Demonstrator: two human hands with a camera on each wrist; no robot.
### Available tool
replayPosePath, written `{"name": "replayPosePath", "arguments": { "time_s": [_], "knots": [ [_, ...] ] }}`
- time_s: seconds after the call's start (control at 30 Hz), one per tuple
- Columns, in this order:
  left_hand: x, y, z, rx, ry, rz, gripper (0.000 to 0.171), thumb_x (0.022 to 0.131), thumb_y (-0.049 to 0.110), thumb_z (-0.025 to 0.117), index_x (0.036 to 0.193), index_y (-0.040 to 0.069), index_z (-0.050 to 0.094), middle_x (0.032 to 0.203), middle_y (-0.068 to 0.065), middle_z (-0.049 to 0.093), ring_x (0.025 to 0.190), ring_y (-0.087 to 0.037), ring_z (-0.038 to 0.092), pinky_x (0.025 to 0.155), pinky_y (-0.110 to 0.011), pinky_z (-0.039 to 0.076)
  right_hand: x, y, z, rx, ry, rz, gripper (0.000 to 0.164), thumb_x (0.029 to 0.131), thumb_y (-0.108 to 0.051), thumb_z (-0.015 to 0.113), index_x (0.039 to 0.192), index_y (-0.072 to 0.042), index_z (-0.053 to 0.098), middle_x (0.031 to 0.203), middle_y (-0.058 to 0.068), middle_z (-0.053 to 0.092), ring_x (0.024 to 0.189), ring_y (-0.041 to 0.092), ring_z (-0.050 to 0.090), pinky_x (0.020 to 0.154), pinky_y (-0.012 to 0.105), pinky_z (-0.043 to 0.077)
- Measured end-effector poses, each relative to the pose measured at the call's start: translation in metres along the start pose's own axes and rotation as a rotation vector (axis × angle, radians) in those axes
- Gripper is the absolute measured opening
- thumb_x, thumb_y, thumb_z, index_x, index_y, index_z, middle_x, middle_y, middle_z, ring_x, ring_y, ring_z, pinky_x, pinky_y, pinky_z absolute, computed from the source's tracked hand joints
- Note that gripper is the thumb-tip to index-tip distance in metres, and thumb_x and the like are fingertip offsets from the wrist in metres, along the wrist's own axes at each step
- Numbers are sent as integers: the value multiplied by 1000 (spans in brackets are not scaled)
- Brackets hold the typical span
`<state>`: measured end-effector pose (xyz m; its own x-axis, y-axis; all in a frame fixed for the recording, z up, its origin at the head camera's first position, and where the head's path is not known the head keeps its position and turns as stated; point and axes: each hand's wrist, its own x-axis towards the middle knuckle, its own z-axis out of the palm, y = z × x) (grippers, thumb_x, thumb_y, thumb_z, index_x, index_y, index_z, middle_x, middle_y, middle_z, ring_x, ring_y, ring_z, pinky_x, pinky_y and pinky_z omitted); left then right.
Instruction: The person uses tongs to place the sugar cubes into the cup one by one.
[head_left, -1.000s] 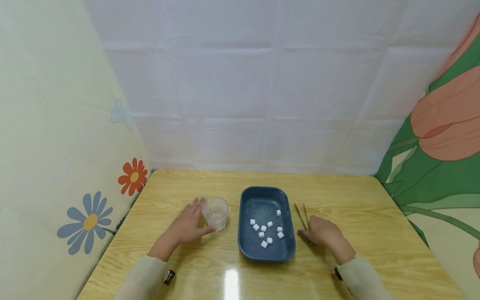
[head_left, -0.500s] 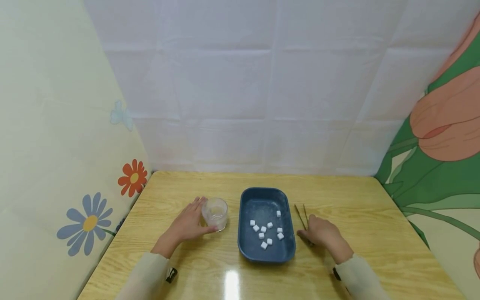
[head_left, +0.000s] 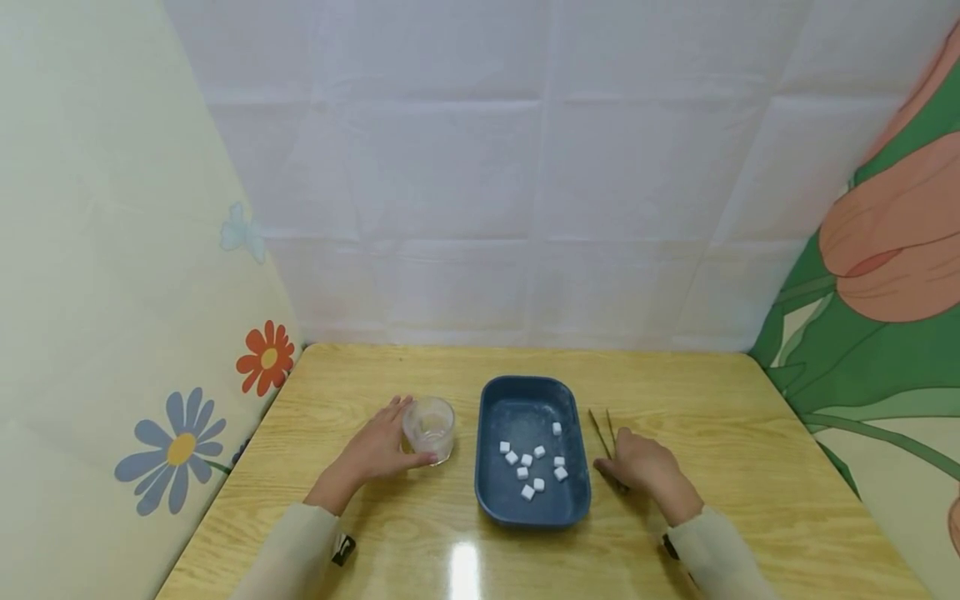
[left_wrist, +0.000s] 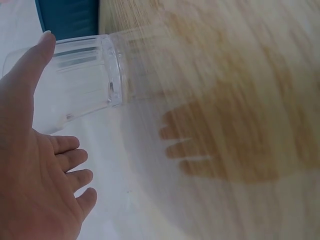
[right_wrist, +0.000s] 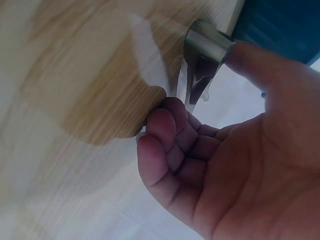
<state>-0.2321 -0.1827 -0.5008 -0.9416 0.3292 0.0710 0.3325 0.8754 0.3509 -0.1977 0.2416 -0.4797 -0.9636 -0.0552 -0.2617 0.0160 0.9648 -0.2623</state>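
In the head view, a clear drinking glass (head_left: 429, 427) stands upright on the wooden table. Its left side is flanked by my left hand (head_left: 375, 446), fingers extended. In the left wrist view the thumb (left_wrist: 37, 60) lies along the glass (left_wrist: 82, 75), while the other fingers stay loosely spread beside it. My right hand (head_left: 647, 467) holds metal tongs (head_left: 598, 429) near their bent end, their two arms spread apart and pointing away. The right wrist view shows the thumb at that bend (right_wrist: 207, 45) and the other fingers curled. Between the hands sits a dark blue tray (head_left: 517, 417) with several white cubes (head_left: 527, 460).
The wooden table (head_left: 405, 542) reaches back to a white cloth backdrop (head_left: 540, 208). Flower-printed cloths hang at the left (head_left: 112, 333) and right (head_left: 885, 350). Bare tabletop lies between the glass and the tray, and in front of the tray.
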Motion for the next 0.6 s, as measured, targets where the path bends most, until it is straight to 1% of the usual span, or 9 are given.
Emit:
{"name": "replayPosePath", "arguments": {
  "time_s": [0.3,0.37,0.6],
  "knots": [
    [-2,1,-2,-3,1,10,114,66,79,57,147,5,27,152,-9,28,140,-29,23,107,-52,30,2,-3,-3,11,-13,26,30,90,-31,57,85,-2,50,68,8,50,56,21,48,49,34,39],
    [-3,1,-3,-3,0,13,113,66,79,57,147,5,27,152,-9,28,140,-29,23,106,-52,30,2,-3,-3,13,-16,29,28,91,-29,56,84,-2,51,68,8,50,56,22,48,49,34,39],
    [-2,1,-2,4,-3,20,112,68,78,57,147,6,25,153,-8,26,140,-29,23,107,-51,30,5,-1,-3,22,-16,32,20,89,-21,53,77,-5,52,66,8,51,55,22,47,48,33,38]
  ]
}}
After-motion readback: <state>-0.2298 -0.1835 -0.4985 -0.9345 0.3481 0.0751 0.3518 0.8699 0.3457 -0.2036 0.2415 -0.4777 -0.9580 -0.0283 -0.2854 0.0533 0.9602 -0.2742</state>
